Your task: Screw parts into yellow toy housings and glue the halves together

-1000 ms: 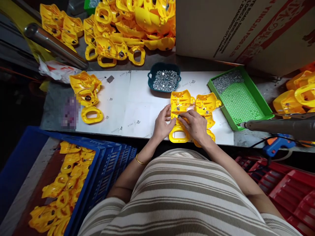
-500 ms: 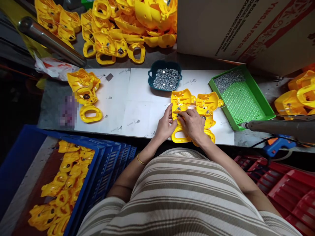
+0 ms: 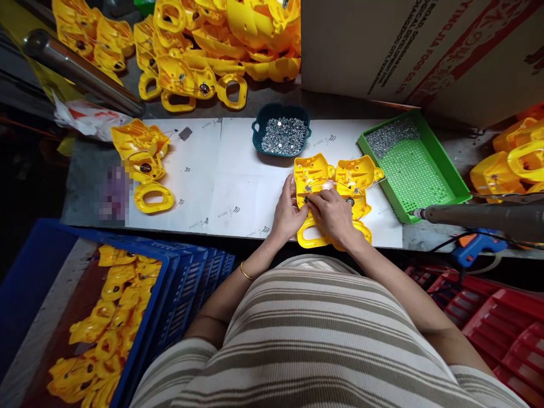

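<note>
Two yellow plastic shell halves lie side by side, hollow side up: the left shell half and the right shell half. Each has a ring-shaped handle at its near end, and thin wires run across them. My left hand grips the left half's outer edge, thumb reaching in over it. My right hand bends over the inside of the same half, fingertips closed on a small dark spot beside the left thumb. What those fingers hold is hidden. A round dark part shows in the right half.
Beyond the hands stands a dark teal basket of small screws. A green tray with metal pieces is at right, near a blue glue gun. Another yellow shell lies left. A blue crate and red crate flank me.
The view has shifted slightly, so the scene sits a little further left. Both hands stay at the left shell half, with the right fingertips moved only slightly.
</note>
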The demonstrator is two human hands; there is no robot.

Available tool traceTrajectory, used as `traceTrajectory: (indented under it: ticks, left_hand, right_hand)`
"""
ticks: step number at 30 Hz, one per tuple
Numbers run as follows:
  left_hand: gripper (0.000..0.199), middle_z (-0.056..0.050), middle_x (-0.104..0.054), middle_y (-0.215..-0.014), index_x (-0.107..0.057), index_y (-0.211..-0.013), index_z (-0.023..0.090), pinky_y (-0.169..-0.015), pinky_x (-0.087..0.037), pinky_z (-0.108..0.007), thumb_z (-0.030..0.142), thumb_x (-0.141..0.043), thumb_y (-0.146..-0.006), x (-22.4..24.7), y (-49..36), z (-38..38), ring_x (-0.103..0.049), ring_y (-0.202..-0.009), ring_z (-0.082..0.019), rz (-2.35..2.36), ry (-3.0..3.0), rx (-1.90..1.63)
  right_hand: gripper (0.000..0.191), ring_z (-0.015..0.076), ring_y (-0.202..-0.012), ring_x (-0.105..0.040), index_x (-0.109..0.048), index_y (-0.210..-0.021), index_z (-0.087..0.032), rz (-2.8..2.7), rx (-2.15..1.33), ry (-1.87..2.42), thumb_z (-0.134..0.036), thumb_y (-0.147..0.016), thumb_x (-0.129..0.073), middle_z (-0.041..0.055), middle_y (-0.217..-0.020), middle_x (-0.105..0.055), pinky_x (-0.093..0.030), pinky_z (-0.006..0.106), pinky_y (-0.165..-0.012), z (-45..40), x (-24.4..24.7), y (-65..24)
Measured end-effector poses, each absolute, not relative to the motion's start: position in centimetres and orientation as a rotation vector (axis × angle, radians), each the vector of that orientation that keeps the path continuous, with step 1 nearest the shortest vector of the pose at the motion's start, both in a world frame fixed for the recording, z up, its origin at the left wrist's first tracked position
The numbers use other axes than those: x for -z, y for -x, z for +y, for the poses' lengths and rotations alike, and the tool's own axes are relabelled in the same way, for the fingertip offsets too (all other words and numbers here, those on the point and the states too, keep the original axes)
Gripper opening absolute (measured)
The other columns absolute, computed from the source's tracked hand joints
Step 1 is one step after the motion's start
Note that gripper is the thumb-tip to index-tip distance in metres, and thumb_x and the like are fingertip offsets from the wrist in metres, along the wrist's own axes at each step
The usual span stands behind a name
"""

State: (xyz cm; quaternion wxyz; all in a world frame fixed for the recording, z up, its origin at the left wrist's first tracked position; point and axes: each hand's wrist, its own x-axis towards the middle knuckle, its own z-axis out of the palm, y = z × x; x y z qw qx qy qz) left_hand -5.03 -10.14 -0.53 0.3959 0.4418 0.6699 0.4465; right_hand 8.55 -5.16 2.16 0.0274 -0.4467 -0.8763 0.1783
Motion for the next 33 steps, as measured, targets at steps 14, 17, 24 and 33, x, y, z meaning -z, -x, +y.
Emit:
traceTrajectory:
  ticks: [14, 17, 24, 33]
  left_hand:
    - [0.090, -0.007, -0.066, -0.110, -0.024, -0.149, 0.025, -0.082, -0.056, -0.034, 0.008, -0.067, -0.071, 0.5, 5.5, -9.2, -0.068, -0.090, -0.019, 1.743, -1.137, -1.035]
    - [0.090, -0.007, -0.066, -0.112, -0.026, -0.149, 0.025, -0.085, -0.055, -0.035, 0.006, -0.066, -0.070, 0.4, 5.9, -8.8, -0.067, -0.096, -0.021, 1.739, -1.164, -1.004]
    - [0.089, -0.010, -0.064, -0.124, -0.028, -0.149, 0.022, -0.095, -0.052, -0.038, 0.002, -0.064, -0.069, -0.1, 6.2, -8.0, -0.065, -0.108, -0.024, 1.695, -1.191, -0.971]
    - [0.077, -0.008, -0.068, -0.115, -0.040, -0.142, 0.019, -0.081, -0.057, -0.033, 0.006, -0.062, -0.070, 0.6, 7.0, -7.7, -0.069, -0.092, -0.021, 1.598, -1.134, -0.967]
  right_hand:
    - [0.030, 0.0179, -0.082, -0.058, -0.068, -0.111, -0.028, -2.673, -0.628, 1.514, -0.038, -0.095, -0.044, 0.0056, -0.101, -0.062, -0.024, 0.028, -0.054, -4.7, -2.7, -8.9]
    - [0.030, 0.0172, -0.080, -0.059, -0.069, -0.106, -0.028, -2.670, -0.639, 1.586, -0.039, -0.095, -0.044, 0.0065, -0.108, -0.060, -0.023, 0.028, -0.053, -4.8, -3.2, -8.6]
    - [0.033, 0.0182, -0.077, -0.060, -0.069, -0.106, -0.025, -2.680, -0.610, 1.622, -0.035, -0.097, -0.038, 0.0083, -0.106, -0.063, -0.023, 0.030, -0.052, -5.4, -3.1, -7.7]
    - [0.032, 0.0169, -0.083, -0.061, -0.068, -0.112, -0.026, -2.495, -0.658, 1.565, -0.036, -0.096, -0.043, 0.0062, -0.103, -0.062, -0.033, 0.027, -0.059, -5.6, -1.3, -8.2]
